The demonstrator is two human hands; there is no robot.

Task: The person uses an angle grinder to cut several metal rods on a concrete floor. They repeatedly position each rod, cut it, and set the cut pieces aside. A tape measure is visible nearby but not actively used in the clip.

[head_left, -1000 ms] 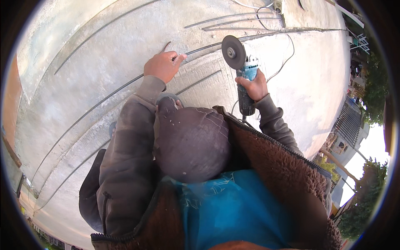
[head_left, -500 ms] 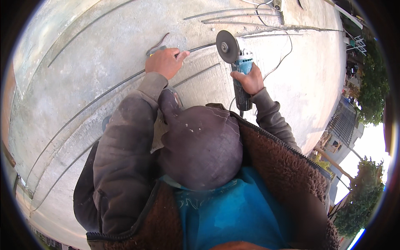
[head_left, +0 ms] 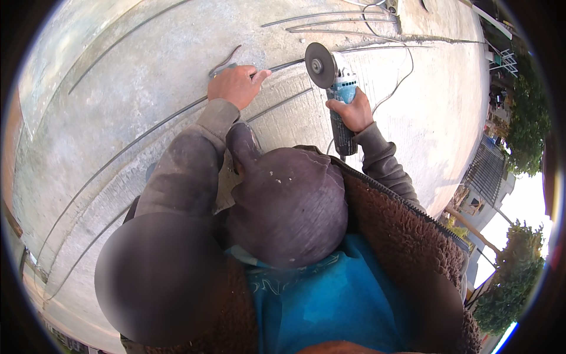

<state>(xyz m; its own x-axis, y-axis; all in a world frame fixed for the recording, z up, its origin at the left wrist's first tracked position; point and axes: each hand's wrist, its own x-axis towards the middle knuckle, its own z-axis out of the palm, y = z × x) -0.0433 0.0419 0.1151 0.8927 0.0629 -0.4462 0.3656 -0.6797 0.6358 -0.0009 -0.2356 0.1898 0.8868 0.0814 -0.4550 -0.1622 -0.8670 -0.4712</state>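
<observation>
My left hand is closed round a long thin steel bar lying along the concrete ground. Its index finger stretches along the bar toward the right. In my right hand is a blue and black angle grinder, held upright by its body. The round dark cutting disc faces left, near the bar; I cannot tell whether it touches or spins. Beyond my left hand, a small object with a dark curved strip is partly hidden.
Several more bars lie at the far side, and a shorter rod is nearer me. A dark cable curves over the concrete at right. My bent knee fills the middle. Trees stand at the right rim.
My left hand has shifted very slightly to the right, still on the bar. The grinder stays in nearly the same place.
</observation>
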